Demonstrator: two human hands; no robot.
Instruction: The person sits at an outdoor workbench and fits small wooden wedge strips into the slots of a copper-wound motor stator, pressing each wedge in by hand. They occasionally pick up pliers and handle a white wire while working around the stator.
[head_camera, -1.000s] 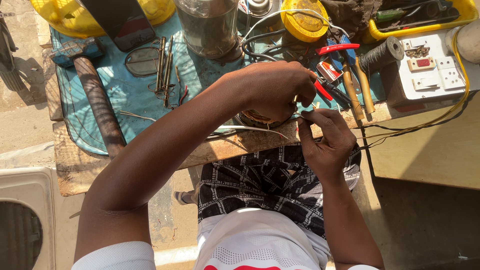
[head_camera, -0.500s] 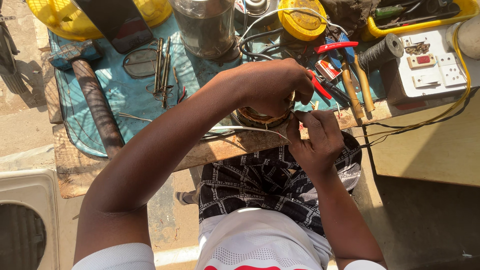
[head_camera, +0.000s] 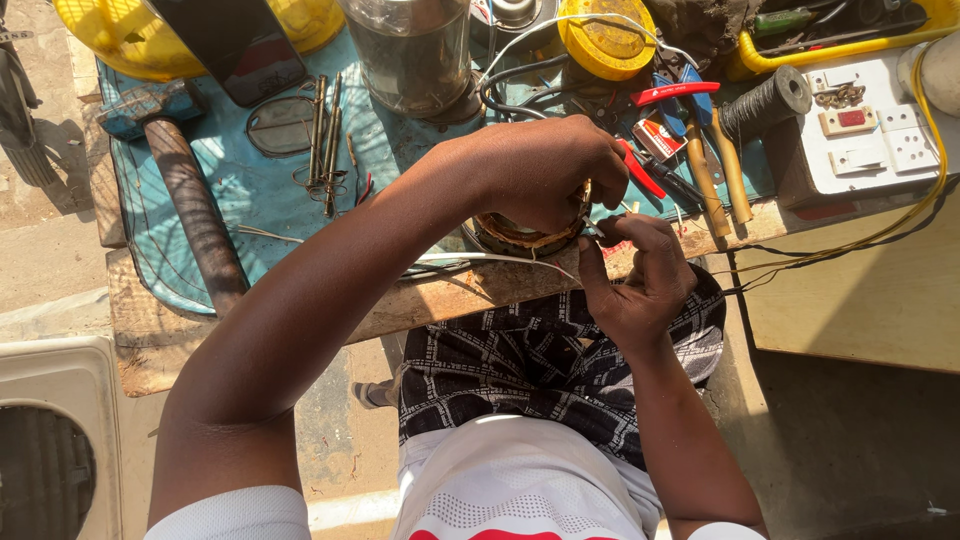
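My left hand (head_camera: 545, 170) is closed over the top of a round copper motor coil (head_camera: 525, 232) that rests at the near edge of the wooden workbench (head_camera: 300, 300). My right hand (head_camera: 640, 275) is just to the right of the coil, fingers curled and pinched at its side; what they pinch is too small to see. White wires (head_camera: 480, 262) run out from under the coil to the left.
On the blue mat (head_camera: 240, 190) lie a hammer (head_camera: 190, 200), several thin metal rods (head_camera: 325, 140), a glass jar (head_camera: 415, 50), a yellow round lid (head_camera: 600, 40), red-handled pliers (head_camera: 670, 95), screwdrivers (head_camera: 715, 170) and a black thread spool (head_camera: 770, 100). A white socket board (head_camera: 870, 130) sits at right.
Both hands have kept working at the coil in place. My right hand's fingers have curled in closer to the coil's side.
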